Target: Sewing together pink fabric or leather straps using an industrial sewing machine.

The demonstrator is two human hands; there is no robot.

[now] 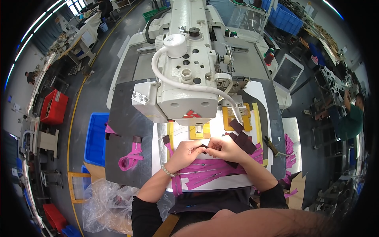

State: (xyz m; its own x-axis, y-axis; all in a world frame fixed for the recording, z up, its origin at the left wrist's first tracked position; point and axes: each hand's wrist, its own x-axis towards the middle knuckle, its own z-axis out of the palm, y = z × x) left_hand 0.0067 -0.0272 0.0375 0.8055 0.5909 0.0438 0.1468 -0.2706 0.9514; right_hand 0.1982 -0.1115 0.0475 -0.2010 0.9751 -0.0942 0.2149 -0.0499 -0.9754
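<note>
In front of the sewing machine (pixel 187 94), my left hand (pixel 184 155) and my right hand (pixel 223 149) meet, fingertips pinched together on a small dark fabric patch (pixel 203 146). Most of the patch is hidden by the fingers. Beneath my hands, several magenta zippers (pixel 207 166) lie across the white work surface. A heap of dark fabric patches (pixel 245 143) sits just right of my right hand. Beyond my fingers, a yellow clamp frame (pixel 199 132) rests under the machine head. A magenta zipper with a dark end (pixel 168 145) lies by my left wrist.
A looped magenta zipper (pixel 132 157) lies on the table's left side. Thread snips (pixel 271 146) and a second yellow frame (pixel 225 118) are at right. More zippers (pixel 290 152) hang beyond the right edge. A blue bin (pixel 96 138) and clear plastic bags (pixel 108 205) stand left.
</note>
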